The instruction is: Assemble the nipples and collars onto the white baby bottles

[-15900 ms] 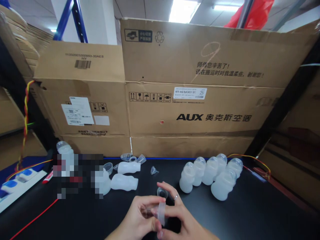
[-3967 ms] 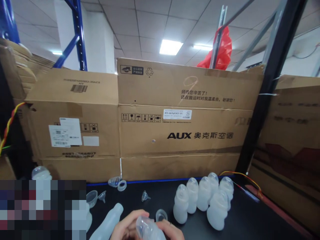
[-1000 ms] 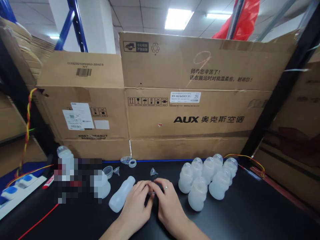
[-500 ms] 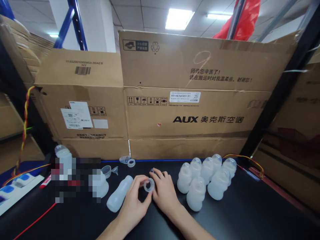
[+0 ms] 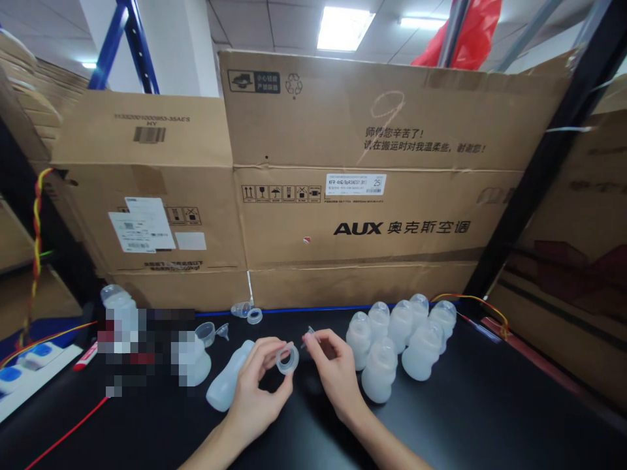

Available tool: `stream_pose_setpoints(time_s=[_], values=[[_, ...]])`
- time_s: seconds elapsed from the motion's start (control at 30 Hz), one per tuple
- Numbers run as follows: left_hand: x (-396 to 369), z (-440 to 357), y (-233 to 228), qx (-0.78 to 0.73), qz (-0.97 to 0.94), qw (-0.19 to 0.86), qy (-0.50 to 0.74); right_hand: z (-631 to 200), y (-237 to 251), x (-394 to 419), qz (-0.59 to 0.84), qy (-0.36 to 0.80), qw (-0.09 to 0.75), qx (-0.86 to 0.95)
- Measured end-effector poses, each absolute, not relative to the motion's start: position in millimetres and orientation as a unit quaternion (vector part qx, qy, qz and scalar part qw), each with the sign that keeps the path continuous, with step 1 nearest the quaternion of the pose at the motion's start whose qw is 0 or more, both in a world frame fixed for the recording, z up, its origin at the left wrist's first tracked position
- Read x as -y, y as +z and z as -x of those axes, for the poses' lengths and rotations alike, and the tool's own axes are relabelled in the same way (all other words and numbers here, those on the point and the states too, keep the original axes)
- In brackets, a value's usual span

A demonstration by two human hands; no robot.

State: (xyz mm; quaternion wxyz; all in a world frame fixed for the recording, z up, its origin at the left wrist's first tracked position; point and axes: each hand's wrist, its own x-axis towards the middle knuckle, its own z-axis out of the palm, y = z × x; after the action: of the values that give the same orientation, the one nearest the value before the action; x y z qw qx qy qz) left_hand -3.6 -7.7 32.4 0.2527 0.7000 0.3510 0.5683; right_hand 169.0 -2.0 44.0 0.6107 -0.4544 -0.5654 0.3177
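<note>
My left hand holds a clear plastic ring upright between thumb and fingertips, just above the black table. My right hand pinches a small clear funnel-shaped piece at its fingertips, a little right of the ring. An uncapped white bottle lies on its side just left of my left hand. Several capped white bottles stand in a cluster right of my right hand.
Loose clear parts and a small cup and funnel lie near the back edge. Large cardboard boxes wall off the rear. A red wire crosses the table at the left, beside a blurred patch.
My left hand has lifted the ring off the table. My right hand has reached back, picked up the small funnel piece and brought it near the ring.
</note>
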Motion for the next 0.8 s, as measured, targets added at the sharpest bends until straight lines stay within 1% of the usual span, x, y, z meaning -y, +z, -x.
stream_pose_setpoints(time_s=[0.13,0.27,0.37,0.5,0.6,0.7,0.8], values=[[5,2,30,-0.357,-0.694,0.255,0.571,-166,50,11,0.397,0.348,0.604,0.597],[8,3,34,-0.356,-0.699,0.235,0.574,-163,50,15,0.350,0.294,0.597,0.659],[13,3,39,-0.351,-0.709,0.227,0.569,-166,48,16,0.330,0.269,0.570,0.703],[18,4,42,-0.345,-0.696,0.239,0.583,-172,50,19,0.306,0.305,0.540,0.722],[18,6,44,-0.335,-0.702,0.230,0.585,-176,54,21,0.295,0.362,0.520,0.715],[20,8,48,-0.319,-0.706,0.246,0.582,-177,59,22,0.272,0.483,0.488,0.674],[23,8,54,-0.303,-0.693,0.294,0.585,-175,59,21,0.213,0.606,0.458,0.614]])
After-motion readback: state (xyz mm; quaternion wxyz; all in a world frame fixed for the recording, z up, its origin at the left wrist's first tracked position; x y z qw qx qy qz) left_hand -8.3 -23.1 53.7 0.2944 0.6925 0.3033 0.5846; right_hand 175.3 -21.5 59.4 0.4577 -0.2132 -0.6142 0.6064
